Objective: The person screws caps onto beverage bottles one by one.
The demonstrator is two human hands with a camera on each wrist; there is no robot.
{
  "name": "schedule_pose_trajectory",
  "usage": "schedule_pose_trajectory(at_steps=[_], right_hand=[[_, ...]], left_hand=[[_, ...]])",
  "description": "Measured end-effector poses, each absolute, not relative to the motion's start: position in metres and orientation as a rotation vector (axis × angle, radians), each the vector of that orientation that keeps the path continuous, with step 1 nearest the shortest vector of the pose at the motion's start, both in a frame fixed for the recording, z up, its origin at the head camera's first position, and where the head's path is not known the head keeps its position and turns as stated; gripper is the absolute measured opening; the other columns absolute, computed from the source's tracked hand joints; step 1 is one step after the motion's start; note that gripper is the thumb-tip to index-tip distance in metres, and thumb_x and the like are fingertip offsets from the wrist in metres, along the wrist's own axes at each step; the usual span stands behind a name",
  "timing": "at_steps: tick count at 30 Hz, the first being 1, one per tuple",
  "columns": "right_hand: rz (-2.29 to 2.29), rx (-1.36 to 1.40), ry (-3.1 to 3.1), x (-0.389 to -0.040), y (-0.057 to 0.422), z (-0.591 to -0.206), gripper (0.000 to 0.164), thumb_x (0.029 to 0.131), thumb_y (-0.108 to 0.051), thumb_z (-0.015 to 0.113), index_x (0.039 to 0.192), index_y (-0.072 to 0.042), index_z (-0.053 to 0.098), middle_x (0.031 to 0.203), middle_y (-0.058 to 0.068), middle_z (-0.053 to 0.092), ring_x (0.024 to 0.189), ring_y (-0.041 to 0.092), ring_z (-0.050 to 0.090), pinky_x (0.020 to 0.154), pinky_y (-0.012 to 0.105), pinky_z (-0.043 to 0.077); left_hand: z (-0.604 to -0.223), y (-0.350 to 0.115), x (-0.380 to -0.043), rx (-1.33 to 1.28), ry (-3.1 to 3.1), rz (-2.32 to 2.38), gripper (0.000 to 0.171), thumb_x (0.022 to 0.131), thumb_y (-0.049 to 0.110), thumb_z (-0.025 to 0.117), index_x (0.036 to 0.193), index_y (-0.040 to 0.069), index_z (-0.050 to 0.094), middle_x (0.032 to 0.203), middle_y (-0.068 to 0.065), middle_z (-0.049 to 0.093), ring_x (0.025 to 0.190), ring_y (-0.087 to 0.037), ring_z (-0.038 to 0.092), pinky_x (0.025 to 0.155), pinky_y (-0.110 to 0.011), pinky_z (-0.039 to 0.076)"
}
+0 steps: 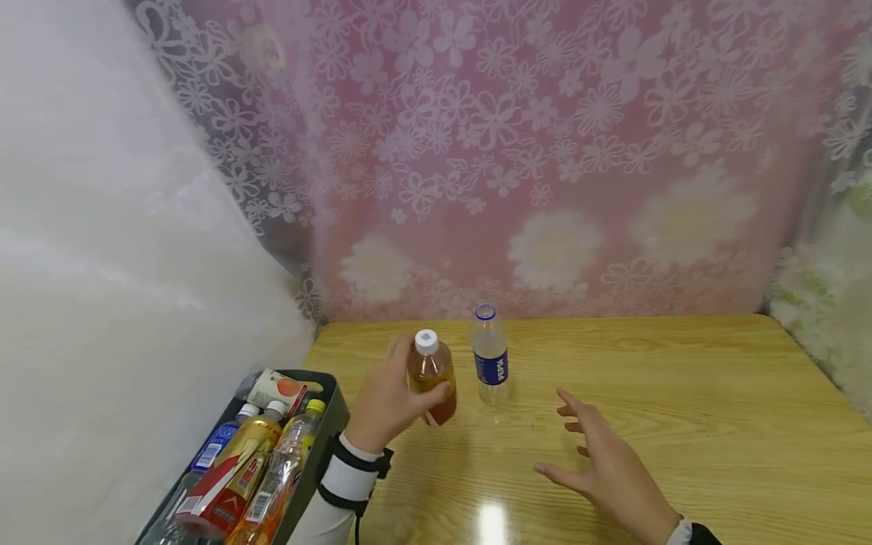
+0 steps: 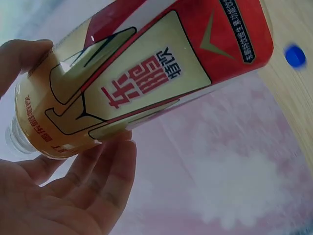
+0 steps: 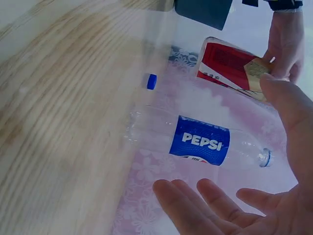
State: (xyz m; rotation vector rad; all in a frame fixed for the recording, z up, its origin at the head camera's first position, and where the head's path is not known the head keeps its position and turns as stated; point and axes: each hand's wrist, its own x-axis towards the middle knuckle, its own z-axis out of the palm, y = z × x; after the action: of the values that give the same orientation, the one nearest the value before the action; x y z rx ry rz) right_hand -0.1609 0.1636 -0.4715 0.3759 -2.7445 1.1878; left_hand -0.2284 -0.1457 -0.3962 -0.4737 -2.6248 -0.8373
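The white-capped, red-and-gold bottle (image 1: 431, 371) is over the wooden table (image 1: 681, 371) in the left hand (image 1: 384, 405), thumb and fingers curled about its body. It likely feels smooth and squeezable, best held mid-body; its fill is unclear. At three o'clock from it stands a capless, seemingly empty PEPSI bottle (image 1: 490, 367); at four, the right hand (image 1: 602, 458), fingers spread, holding nothing; at eight, a dark box (image 1: 332, 431) packed with drink bottles (image 1: 248, 454).
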Motion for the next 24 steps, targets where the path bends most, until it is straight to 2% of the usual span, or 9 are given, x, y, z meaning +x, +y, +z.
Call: schedule_pose_trajectory(at_steps=[6,9,13,18,24], right_hand=[[1.103,0.332,-2.839,-0.17,0.168,-0.48,0.106,0.076,-0.076,0.07,0.154,-0.013,0.035,0.132,0.012,0.059,0.113,0.036,0.065,0.085,0.048,0.057],[1.079,0.324,-2.844,-0.172,0.171,-0.484,0.105,0.077,-0.073,0.072,0.154,-0.011,0.035,0.131,0.014,0.06,0.111,0.037,0.066,0.086,0.051,0.057],[1.056,0.312,-2.829,-0.171,0.177,-0.487,0.101,0.08,-0.066,0.076,0.153,-0.01,0.035,0.13,0.015,0.06,0.11,0.037,0.066,0.085,0.051,0.057],[1.051,0.297,-2.817,-0.169,0.181,-0.49,0.098,0.081,-0.059,0.08,0.153,-0.009,0.036,0.13,0.014,0.061,0.109,0.037,0.066,0.082,0.052,0.057],[1.047,0.263,-2.842,-0.167,0.184,-0.491,0.099,0.079,-0.061,0.08,0.153,-0.009,0.037,0.131,0.012,0.061,0.111,0.036,0.066,0.082,0.053,0.057]], left_hand=[[-0.401,-0.178,-0.289,-0.237,-2.642,-0.7,0.079,0.083,0.04,0.083,0.143,0.004,0.047,0.125,-0.016,0.057,0.106,-0.034,0.066,0.083,-0.051,0.058],[-0.404,-0.189,-0.317,-0.125,-2.648,-0.685,0.079,0.084,0.039,0.082,0.142,0.0,0.045,0.125,-0.019,0.056,0.107,-0.038,0.064,0.085,-0.053,0.057],[-0.41,-0.201,-0.349,-0.015,-2.645,-0.715,0.075,0.085,0.031,0.082,0.14,-0.004,0.043,0.121,-0.023,0.055,0.101,-0.041,0.065,0.082,-0.053,0.057],[-0.423,-0.217,-0.381,0.149,-2.675,-0.709,0.077,0.087,0.026,0.078,0.145,-0.005,0.037,0.127,-0.026,0.05,0.106,-0.046,0.063,0.088,-0.055,0.055],[-0.44,-0.235,-0.402,0.28,-2.693,-0.716,0.078,0.087,0.026,0.077,0.145,-0.007,0.036,0.129,-0.029,0.049,0.112,-0.05,0.059,0.096,-0.059,0.052]])
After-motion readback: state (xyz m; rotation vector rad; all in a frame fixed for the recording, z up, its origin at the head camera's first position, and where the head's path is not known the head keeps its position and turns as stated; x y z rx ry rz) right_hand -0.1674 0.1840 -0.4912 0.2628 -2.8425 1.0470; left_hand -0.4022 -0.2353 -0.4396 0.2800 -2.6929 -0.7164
